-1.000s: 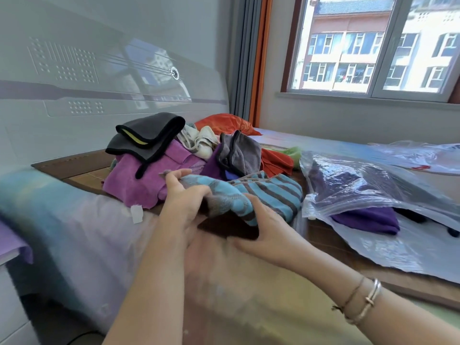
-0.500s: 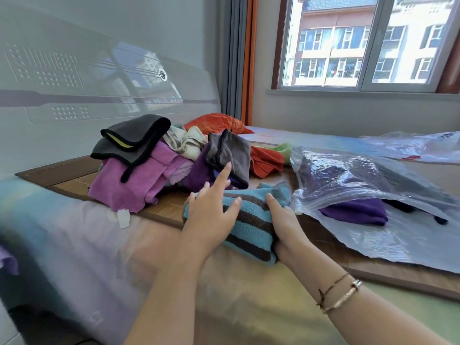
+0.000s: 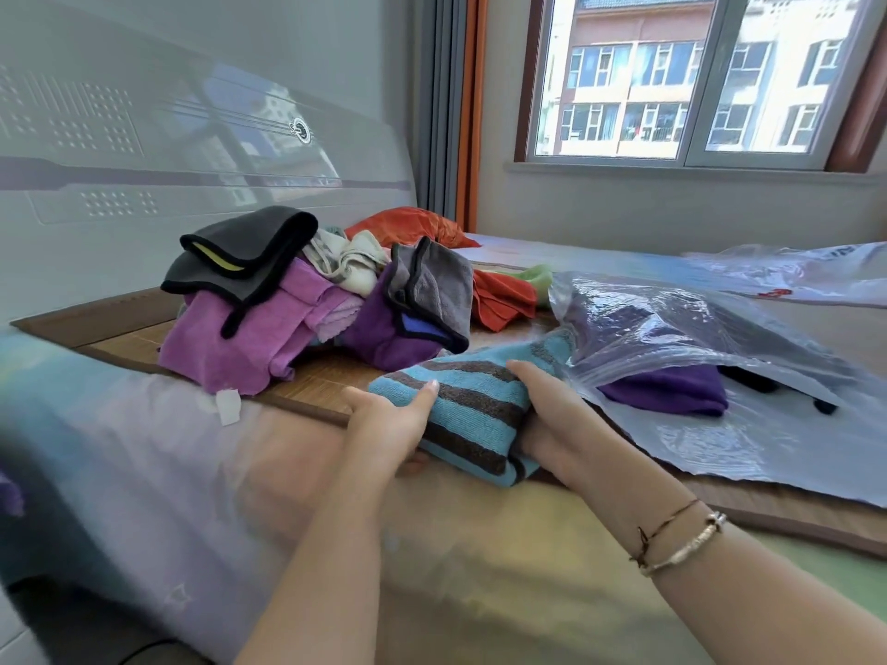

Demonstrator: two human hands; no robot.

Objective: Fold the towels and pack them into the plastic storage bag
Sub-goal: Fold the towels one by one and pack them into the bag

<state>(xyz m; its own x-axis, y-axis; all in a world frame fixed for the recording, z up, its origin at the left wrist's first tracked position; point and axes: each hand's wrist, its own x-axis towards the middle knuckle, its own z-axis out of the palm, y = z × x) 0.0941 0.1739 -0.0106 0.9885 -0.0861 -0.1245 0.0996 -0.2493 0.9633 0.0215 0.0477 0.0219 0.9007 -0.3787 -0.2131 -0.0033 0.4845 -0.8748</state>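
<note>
Head view: folded striped towel (image 3: pixel 473 415) being carried toward the bag mouth.

Left hand (image 3: pixel 384 424) and right hand (image 3: pixel 552 419) are each grasping an end of the blue-and-brown bundle, thumbs on top, holding it over the edge of the bamboo mat (image 3: pixel 307 386) on the bed, just beside the plastic storage bag (image 3: pixel 720 453). Folding looks finished; packing is starting. A purple towel (image 3: pixel 667 391) is already lying inside. Next move likely calls for lifting the bag's upper flap and sliding the bundle in flat. The pile of unfolded towels (image 3: pixel 288 309) is waiting behind.
</note>
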